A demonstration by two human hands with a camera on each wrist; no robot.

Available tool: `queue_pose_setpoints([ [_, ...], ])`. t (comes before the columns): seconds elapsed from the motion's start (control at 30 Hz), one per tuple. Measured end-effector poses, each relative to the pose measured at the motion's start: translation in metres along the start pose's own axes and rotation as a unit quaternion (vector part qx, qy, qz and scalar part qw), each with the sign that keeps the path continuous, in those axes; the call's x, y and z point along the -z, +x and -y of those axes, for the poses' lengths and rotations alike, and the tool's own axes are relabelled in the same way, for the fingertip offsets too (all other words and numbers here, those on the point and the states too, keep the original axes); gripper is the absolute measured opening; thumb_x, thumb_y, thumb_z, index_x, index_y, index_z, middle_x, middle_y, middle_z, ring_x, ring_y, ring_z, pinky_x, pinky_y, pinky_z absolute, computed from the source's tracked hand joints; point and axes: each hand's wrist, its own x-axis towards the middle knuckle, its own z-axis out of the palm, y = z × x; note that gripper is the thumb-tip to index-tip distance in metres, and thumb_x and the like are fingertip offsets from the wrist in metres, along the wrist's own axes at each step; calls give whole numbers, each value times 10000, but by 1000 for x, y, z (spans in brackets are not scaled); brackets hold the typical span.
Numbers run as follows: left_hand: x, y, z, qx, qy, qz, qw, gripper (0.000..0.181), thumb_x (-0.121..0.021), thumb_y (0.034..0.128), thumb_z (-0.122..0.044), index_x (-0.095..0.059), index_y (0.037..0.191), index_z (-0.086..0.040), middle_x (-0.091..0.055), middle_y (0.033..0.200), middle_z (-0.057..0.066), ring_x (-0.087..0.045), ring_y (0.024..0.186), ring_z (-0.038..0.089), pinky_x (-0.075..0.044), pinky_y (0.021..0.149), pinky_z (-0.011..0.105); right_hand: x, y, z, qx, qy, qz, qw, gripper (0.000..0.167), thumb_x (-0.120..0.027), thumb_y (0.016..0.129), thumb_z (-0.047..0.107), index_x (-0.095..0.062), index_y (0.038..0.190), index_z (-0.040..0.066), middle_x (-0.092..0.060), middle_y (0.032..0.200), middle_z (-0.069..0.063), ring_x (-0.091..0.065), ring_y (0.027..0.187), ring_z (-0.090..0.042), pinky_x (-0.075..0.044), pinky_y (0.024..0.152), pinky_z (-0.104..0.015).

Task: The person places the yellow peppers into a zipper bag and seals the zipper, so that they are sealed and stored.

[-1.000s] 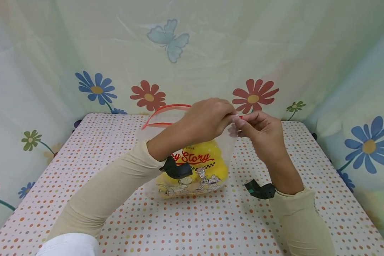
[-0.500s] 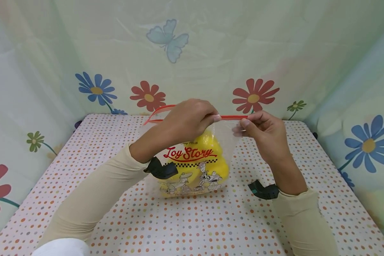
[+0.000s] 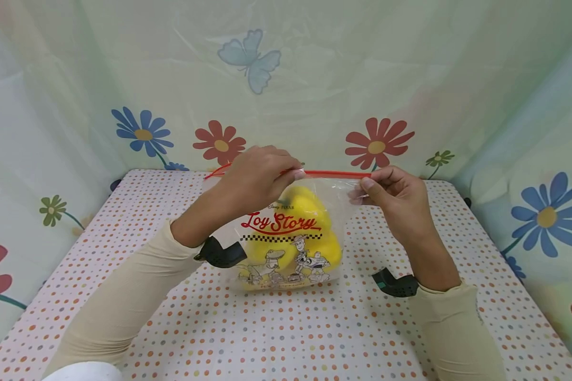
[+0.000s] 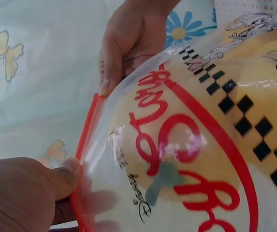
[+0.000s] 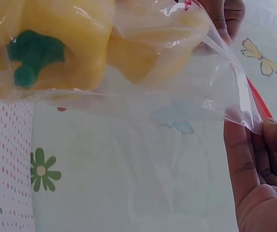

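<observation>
A clear zip bag (image 3: 333,196) with red lettering and cartoon figures stands on the table. Along its top runs a red zip strip (image 3: 338,174). Inside are rounded yellow bell peppers (image 5: 75,43), one showing a green stem (image 5: 34,53); whether real or toy I cannot tell. My left hand (image 3: 259,180) pinches the strip left of its middle, thumb on the near side, as the left wrist view also shows. At the bag's right top corner, my right hand (image 3: 400,203) pinches the strip's end between thumb and fingers. Left of my left hand, the strip's two red edges stand slightly apart.
The table (image 3: 276,338) wears a white cover with coloured dots. A floral curtain (image 3: 314,79) encloses the back and both sides. Black wrist-worn camera mounts (image 3: 394,283) jut inward below both hands.
My left hand has slid left along the red strip, away from my right hand, which keeps the right corner. More of the strip shows pressed together between them, and the left opening has narrowed.
</observation>
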Motion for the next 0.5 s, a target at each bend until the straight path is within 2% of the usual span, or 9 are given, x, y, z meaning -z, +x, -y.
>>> queue_pose_setpoints([
  [0.17,5,-7,7,58,-67,96,9999,239,-641,941,-243,-740,1067,-66,-705,932,26,-627,844,181,-510,758,303,3,-1,-1,-34,-71,10,10000,103,-643,905,15,-597,967,-54,-685,855,-105,-708,791,-182,-562,722,-302],
  [0.33,11,-13,13,144,-213,175,9995,248,-650,933,-222,-735,1100,-59,-713,969,37,-636,877,191,-514,799,325,4,-1,-1,-63,-98,3,9999,99,-637,909,15,-597,967,-54,-690,851,-103,-706,783,-185,-563,720,-301],
  [0.5,16,-17,16,109,-296,152,9994,239,-656,929,-206,-739,1084,-44,-715,955,52,-637,851,202,-520,782,339,2,0,0,-2,-278,19,9996,107,-646,907,26,-595,962,-51,-686,853,-104,-699,781,-187,-564,720,-294],
])
